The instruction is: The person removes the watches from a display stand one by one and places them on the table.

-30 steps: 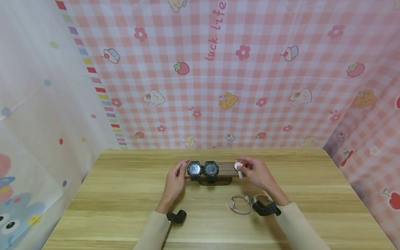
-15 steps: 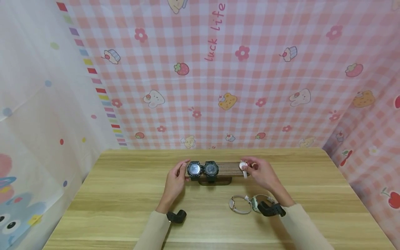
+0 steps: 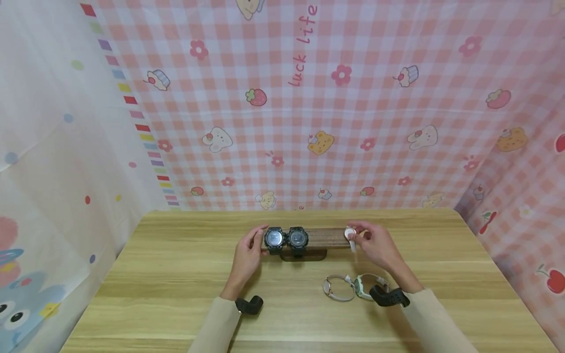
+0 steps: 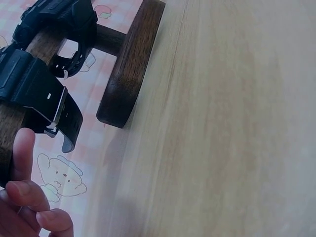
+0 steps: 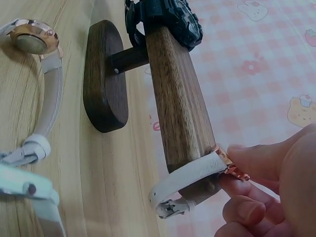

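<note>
A dark wooden watch stand [image 3: 326, 238] stands on the table, its bar running left to right. Two chunky black digital watches [image 3: 274, 238] are strapped side by side around the bar's left part. My left hand [image 3: 246, 255] holds the bar's left end, beside the nearer black watch [image 4: 34, 81]. At the other end, my right hand [image 3: 376, 246] pinches the rose-gold case of a white-strapped watch [image 3: 350, 234] between thumb and fingers. In the right wrist view, its buckled white strap [image 5: 190, 177] loops around the bar close to the end and hangs loosely below it.
A white-strapped watch with a rose-gold case [image 3: 327, 287] lies on the wooden table [image 3: 176, 289] in front of the stand. Next to it, a mint-green watch [image 3: 359, 288] lies partly behind the right wrist's black camera band [image 3: 388, 296]. Patterned curtains [image 3: 265, 122] hang behind the table.
My right hand has slid the white-strapped watch rightward along the bar to its right end. The left hand and both black watches stay in place.
</note>
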Tool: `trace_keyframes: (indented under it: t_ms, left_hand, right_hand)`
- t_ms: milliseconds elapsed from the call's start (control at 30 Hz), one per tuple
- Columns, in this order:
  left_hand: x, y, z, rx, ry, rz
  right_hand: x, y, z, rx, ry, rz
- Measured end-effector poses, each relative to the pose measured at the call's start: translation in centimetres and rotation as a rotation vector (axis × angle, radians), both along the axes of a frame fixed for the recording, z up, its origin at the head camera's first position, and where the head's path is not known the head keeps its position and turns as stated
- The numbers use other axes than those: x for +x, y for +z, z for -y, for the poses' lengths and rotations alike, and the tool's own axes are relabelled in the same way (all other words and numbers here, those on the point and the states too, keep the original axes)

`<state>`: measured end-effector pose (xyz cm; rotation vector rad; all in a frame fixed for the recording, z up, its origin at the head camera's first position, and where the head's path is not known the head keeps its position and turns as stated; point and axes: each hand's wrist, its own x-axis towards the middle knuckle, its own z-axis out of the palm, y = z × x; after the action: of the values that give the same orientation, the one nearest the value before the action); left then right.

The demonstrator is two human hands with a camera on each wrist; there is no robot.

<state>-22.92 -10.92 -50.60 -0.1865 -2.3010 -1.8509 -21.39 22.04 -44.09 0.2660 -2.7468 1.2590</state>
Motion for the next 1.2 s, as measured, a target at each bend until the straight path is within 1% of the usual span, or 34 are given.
trace_keyframes:
  t_ms: [167, 367, 567, 633, 767, 867, 933, 1033, 1200]
  left_hand:
    - [0.0, 0.0, 0.0, -0.012, 0.007, 0.003]
    - [0.0, 0.0, 0.0, -0.004, 0.005, 0.001]
    - [0.0, 0.1, -0.1, 0.007, 0.011, 0.02]
    - [0.1, 0.4, -0.2, 0.005, 0.011, 0.031]
    - [1.1, 2.1, -0.4, 0.0, -0.003, 0.038]
    - [1.8, 3.4, -0.5, -0.007, -0.011, 0.026]
    - [1.9, 3.6, -0.5, -0.01, -0.011, 0.013]
    - [2.0, 3.6, -0.5, -0.008, -0.011, 0.006]
    - [1.9, 3.5, -0.5, 0.002, -0.017, 0.021]
  right_hand:
    - [0.3, 0.5, -0.4, 0.025, -0.01, -0.024]
    - [0.9, 1.3, -0.6, 0.033, -0.008, -0.028]
    - [1.4, 2.0, -0.5, 0.042, 0.001, -0.06]
    - [1.7, 2.3, -0.4, 0.043, 0.007, -0.069]
    - [2.3, 2.9, 0.1, 0.036, 0.034, -0.097]
    - [2.7, 3.3, 0.7, 0.019, 0.056, -0.116]
    - [3.0, 3.6, 1.1, 0.013, 0.064, -0.13]
    - [3.4, 3.9, 1.8, -0.004, 0.079, -0.131]
    - [4.1, 4.0, 3.0, -0.027, 0.12, -0.128]
